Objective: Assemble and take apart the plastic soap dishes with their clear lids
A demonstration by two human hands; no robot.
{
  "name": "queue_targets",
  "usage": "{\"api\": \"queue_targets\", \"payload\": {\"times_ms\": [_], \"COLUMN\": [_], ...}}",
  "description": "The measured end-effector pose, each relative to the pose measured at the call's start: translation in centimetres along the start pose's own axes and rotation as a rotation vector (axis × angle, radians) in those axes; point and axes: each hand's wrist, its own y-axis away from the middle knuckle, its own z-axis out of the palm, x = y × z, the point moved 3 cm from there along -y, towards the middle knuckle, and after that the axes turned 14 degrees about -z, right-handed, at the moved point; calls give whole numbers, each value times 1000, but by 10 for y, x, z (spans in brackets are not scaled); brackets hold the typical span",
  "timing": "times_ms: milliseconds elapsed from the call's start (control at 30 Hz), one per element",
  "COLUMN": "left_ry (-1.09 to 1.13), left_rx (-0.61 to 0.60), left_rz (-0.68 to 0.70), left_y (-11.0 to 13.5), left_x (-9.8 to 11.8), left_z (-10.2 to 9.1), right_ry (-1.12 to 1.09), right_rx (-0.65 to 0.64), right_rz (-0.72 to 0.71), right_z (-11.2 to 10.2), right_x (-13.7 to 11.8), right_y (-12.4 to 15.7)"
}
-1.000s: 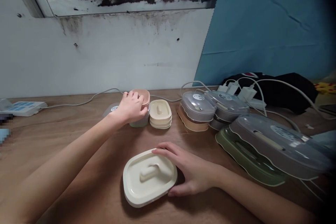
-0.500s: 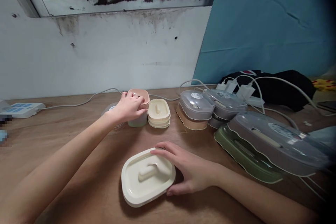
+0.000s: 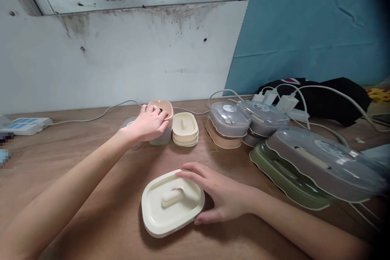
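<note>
My left hand (image 3: 150, 122) reaches across the wooden table (image 3: 76, 162) and grips the rim of a small peach bowl (image 3: 165, 108) that sits on top of a pale green cup (image 3: 161, 138). My right hand (image 3: 217, 193) lies with fingers curved around the right edge of a cream lidded container (image 3: 170, 204) near the table's front. Close to the right of the peach bowl stands a small stack of cream lids (image 3: 185, 128).
Grey-lidded containers (image 3: 227, 124) (image 3: 262, 118) and a large green one with a grey lid (image 3: 307, 166) crowd the right side. White chargers and cables (image 3: 283, 101) lie by dark cloth at the back. At far left, a power strip (image 3: 22, 125). A small lid (image 3: 129, 124) lies behind my left wrist.
My left hand has tilted the peach bowl so its inside shows. My right hand stays on the cream container. The view has shifted slightly downward.
</note>
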Motion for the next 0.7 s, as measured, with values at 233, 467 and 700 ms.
{"api": "queue_targets", "payload": {"times_ms": [233, 467, 700], "left_ry": [-20, -54, -59], "left_rx": [-9, -17, -26], "left_rz": [26, 56, 70], "left_y": [2, 6, 2], "left_x": [-1, -1, -7], "left_z": [-1, -2, 1], "right_ry": [7, 19, 10], "right_rx": [5, 2, 5], "right_rz": [-7, -13, -6], "right_z": [0, 1, 1], "right_x": [1, 1, 1], "right_y": [1, 0, 1]}}
